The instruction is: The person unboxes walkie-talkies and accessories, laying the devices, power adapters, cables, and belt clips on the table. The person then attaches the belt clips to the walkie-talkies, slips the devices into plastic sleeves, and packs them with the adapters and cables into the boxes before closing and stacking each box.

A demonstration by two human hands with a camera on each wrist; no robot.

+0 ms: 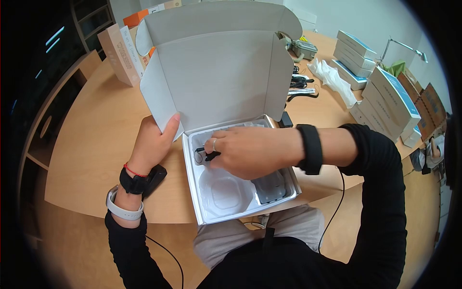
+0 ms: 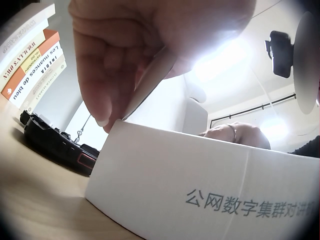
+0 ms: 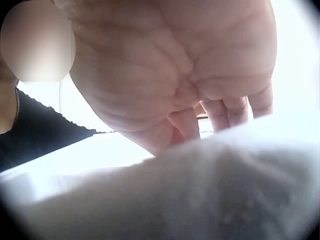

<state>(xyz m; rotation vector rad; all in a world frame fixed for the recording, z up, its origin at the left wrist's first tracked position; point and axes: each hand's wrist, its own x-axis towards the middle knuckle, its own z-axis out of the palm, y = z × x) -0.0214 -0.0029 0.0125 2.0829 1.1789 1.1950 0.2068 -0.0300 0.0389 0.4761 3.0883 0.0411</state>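
An open white cardboard box (image 1: 190, 185) stands at the table's front edge, its lid (image 1: 216, 72) raised. My left hand (image 1: 153, 139) grips the lid's left side flap (image 1: 161, 91), thumb on the inner face; the left wrist view shows the fingers curled round the flap's edge. Inside the box lies a clear plastic tray (image 1: 224, 192) with moulded hollows. My right hand (image 1: 250, 149) reaches over the tray's back left part, palm down. Its fingers pinch a small black piece (image 1: 211, 155) with a thin dark loop beside it; I cannot tell its kind.
Books (image 1: 126, 55) stand upright at the back left. White boxes (image 1: 385, 98) are stacked at the right, near a crumpled white bag (image 1: 332, 79) and black cables (image 1: 301, 82). In the left wrist view a black device (image 2: 57, 145) lies beside the box.
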